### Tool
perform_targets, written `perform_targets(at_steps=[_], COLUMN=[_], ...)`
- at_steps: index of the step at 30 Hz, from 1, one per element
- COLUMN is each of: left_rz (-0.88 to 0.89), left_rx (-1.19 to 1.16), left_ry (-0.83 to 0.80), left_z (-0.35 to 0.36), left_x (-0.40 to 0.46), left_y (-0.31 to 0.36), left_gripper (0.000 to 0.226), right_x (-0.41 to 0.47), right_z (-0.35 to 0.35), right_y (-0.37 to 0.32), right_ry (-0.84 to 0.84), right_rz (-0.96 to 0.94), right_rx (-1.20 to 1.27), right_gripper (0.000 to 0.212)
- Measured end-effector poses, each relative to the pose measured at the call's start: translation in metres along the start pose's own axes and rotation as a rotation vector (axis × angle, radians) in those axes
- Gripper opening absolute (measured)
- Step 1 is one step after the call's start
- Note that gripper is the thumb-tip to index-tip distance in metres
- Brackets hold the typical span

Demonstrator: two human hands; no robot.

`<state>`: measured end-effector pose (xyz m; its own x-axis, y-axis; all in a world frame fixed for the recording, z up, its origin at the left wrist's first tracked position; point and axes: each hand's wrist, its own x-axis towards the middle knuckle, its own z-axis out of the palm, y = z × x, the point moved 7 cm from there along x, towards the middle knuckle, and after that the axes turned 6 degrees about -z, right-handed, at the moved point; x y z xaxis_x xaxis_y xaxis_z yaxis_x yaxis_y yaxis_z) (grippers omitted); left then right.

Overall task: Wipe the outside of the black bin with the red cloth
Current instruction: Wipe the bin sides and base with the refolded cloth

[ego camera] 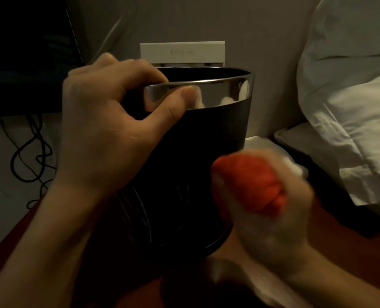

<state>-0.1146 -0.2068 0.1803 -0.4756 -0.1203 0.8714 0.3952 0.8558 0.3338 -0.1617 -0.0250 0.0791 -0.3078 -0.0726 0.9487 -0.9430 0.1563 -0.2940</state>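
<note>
Black bin (pixel 184 165) upright on reddish tabletop (pixel 17 247), beside bed (pixel 351 107). Step judged: wiping outer wall, mid-stroke. Right hand (pixel 266 210), blurred, grip bunched round red cloth (pixel 249 183) against bin's right side. Left hand (pixel 109 123) pinches chrome rim (pixel 229 90), thumb outside, steadying. Next: turn bin, reach unwiped faces.

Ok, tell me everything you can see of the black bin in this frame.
The black bin is a round, matte dark container with a shiny metal band around its open rim. It tapers toward the base and stands on a reddish-brown surface. Pale streaks mark its lower wall. The left hand grips the rim, thumb on the band. The right hand, blurred, holds the bunched red cloth at its side.
</note>
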Motion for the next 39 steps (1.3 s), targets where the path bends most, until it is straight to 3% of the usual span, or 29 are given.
perform_targets(at_steps=[2, 4, 7, 9, 11, 16, 23, 26, 30, 35, 39], left_rz=[0.009, 0.009, -0.006, 0.044, 0.100, 0.104, 0.047, 0.025, 0.038, 0.037, 0.047], left_rx=[-0.024, -0.039, -0.040, 0.012, 0.110, 0.079, 0.027, 0.011, 0.023, 0.012, 0.017], left_ry=[-0.009, -0.002, 0.012, 0.010, -0.002, 0.009, 0.001, -0.011, -0.002, 0.006, 0.010], left_z=[0.000, -0.003, -0.009, -0.006, 0.006, 0.010, 0.003, 0.002, 0.004, 0.003, 0.003], left_x=[0.000, -0.001, 0.000, 0.000, -0.004, -0.006, -0.001, -0.002, -0.003, -0.002, -0.003], left_y=[-0.003, -0.007, -0.010, 0.001, 0.019, 0.023, 0.009, 0.007, 0.010, 0.008, 0.010], left_gripper=[0.022, 0.019, 0.021, 0.019, 0.022, 0.021, 0.020, 0.020, 0.018, 0.018, 0.016], right_x=[-0.009, -0.002, 0.017, 0.023, 0.025, 0.023, 0.000, -0.006, 0.005, -0.020, -0.002], right_z=[0.010, 0.003, -0.024, -0.035, -0.039, -0.031, 0.003, 0.010, -0.006, 0.018, -0.002], right_y=[-0.011, -0.009, 0.015, 0.030, 0.036, 0.029, -0.002, -0.010, 0.010, -0.010, 0.031], right_ry=[-0.081, -0.049, 0.158, 0.262, 0.293, 0.244, -0.097, -0.180, 0.005, -0.214, -0.112], right_rz=[-0.071, -0.052, 0.208, 0.341, 0.391, 0.398, -0.053, -0.143, -0.028, -0.145, 0.124], right_rx=[-0.043, -0.064, 0.047, 0.141, 0.191, 0.212, -0.072, -0.121, -0.046, -0.131, 0.028], right_gripper=[0.018, 0.017, 0.018, 0.043, 0.056, 0.022, 0.018, 0.026, 0.023, 0.019, 0.020])
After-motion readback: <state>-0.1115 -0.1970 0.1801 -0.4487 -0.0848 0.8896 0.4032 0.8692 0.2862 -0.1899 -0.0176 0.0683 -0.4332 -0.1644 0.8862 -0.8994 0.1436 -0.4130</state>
